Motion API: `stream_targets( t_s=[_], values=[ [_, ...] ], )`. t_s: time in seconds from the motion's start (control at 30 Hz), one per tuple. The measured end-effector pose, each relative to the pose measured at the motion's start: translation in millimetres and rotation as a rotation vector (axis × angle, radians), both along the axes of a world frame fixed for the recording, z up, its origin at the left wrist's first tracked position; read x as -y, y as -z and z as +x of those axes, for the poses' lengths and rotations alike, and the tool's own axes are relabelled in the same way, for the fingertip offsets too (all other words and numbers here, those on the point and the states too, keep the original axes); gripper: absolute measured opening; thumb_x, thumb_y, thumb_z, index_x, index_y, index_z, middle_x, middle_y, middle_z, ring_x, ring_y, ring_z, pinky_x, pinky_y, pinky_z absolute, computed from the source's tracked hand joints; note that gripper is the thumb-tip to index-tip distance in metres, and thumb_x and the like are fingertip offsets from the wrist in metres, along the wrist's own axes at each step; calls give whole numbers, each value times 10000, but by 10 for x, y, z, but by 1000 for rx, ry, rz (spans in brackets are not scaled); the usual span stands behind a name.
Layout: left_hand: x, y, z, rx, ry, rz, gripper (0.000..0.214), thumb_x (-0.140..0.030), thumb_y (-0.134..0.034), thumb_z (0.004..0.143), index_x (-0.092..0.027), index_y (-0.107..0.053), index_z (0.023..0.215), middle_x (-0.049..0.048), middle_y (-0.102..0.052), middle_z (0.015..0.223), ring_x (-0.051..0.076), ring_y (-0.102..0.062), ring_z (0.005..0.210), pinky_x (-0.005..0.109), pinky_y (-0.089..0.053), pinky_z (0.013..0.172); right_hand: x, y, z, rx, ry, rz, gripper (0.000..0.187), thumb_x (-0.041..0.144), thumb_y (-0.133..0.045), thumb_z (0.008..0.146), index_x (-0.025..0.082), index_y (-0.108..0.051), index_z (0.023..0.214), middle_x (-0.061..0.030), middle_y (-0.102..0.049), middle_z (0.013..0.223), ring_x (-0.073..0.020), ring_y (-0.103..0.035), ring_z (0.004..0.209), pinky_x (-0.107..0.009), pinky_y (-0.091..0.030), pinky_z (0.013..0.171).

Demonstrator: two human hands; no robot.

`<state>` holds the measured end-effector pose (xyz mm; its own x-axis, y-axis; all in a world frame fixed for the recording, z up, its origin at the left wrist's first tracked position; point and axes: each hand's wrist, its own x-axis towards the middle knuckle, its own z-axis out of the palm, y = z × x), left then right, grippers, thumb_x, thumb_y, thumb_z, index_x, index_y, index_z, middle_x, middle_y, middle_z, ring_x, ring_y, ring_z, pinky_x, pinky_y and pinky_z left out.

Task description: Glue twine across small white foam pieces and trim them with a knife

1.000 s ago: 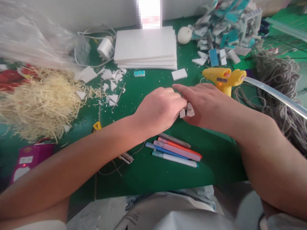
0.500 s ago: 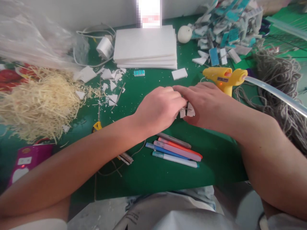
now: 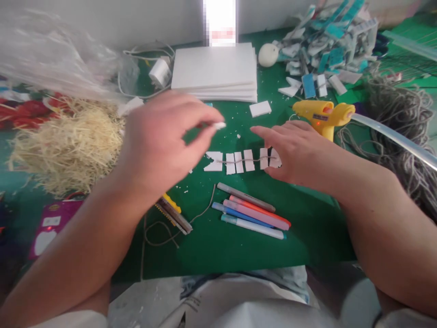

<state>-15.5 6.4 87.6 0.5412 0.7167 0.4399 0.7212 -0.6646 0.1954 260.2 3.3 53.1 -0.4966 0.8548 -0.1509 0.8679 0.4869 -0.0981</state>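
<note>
Left hand (image 3: 159,136) raised above the desk (image 3: 259,255), thumb and forefinger pinching a small white bit (image 3: 220,125); right hand (image 3: 297,148) low at the right end of a row of white pieces (image 3: 248,156), thumb and forefinger spread apart, the end piece between them and partly covered; whether the fingers press on it cannot be told. The row lies in the middle of the desk, a thin grey cord (image 3: 256,160) running across it from left to right; the leftmost piece is notched on its left side. On the near side of the row, a group of markers (image 3: 254,223), side by side and partly overlapping; to their left, a yellow-and-grey tool (image 3: 174,214); far right, beyond the right hand, a yellow glue gun (image 3: 312,108); far middle, stacked white sheets (image 3: 215,68); left, a heap of pale shreds (image 3: 68,146).
</note>
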Motion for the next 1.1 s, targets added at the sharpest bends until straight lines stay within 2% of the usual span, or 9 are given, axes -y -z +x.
stream_targets(
  t_s=[0.2,0.4,0.6,0.73,0.8,0.83,0.9,1.0,1.1],
  values=[
    [-93,150,-459,6,-372,-155,117,-241,-744,1017,-185,-842,986,3,-874,961,121,-662,751,299,-565,782,29,-9,20,-21,-13,25,821,375,-644,859,144,-587,1645,-186,-817,1333,-421,-738,1253,-602,-523,1134],
    [-70,310,-428,29,-300,-379,143,-281,-711,990,-234,-840,950,-31,-840,882,136,-626,674,320,-554,721,28,-29,-36,-68,71,47,654,469,-647,956,170,-693,1536,-158,-860,1175,-405,-779,1145,-555,-605,999],
    [-98,258,-440,-163,-362,-177,312,-316,-504,1091,-249,-767,937,54,-831,1107,270,-708,1070,441,-563,958,30,-91,-73,-176,61,120,476,451,-554,1078,192,-776,1410,-152,-862,1158,-374,-786,1144,-512,-621,960],
    [-36,128,-604,-290,-479,-62,467,-415,-516,1110,-244,-610,685,27,-667,703,193,-540,716,350,-381,630,81,-149,-116,-228,89,204,464,412,-482,1111,184,-800,1361,-155,-852,1151,-340,-795,1053,-446,-611,839],
    [33,96,-748,-383,-500,-57,310,-359,-645,1006,-239,-671,721,5,-658,665,178,-476,618,327,-305,574,101,-179,-129,-188,148,208,453,384,-476,1092,190,-822,1312,-152,-846,1164,-320,-793,970,-418,-585,749],
    [83,95,-821,-425,-485,-72,133,-281,-668,944,-250,-756,849,5,-732,754,189,-524,636,322,-328,583,104,-191,-128,-155,176,201,444,364,-484,1073,191,-832,1290,-154,-844,1176,-318,-790,947,-414,-574,723],
    [219,119,-945,-492,-333,-137,299,-171,-603,915,-265,-810,1109,39,-845,1059,245,-692,821,350,-464,681,100,-207,-102,-86,204,170,434,313,-510,1024,185,-839,1276,-164,-838,1220,-330,-791,976,-428,-582,739],
    [494,197,-1028,-398,-55,-154,449,-66,-479,916,-255,-789,1180,71,-829,1250,288,-763,1116,435,-593,946,79,-194,-16,-23,143,116,455,261,-558,959,171,-821,1318,-177,-821,1292,-362,-780,1121,-475,-614,874],
    [756,279,-1018,-383,-11,-166,513,-30,-407,934,-271,-765,1210,90,-794,1322,308,-747,1243,483,-613,1024,68,-141,81,15,49,84,512,245,-608,908,172,-779,1386,-176,-809,1311,-375,-759,1174,-494,-615,927]
  ],
)
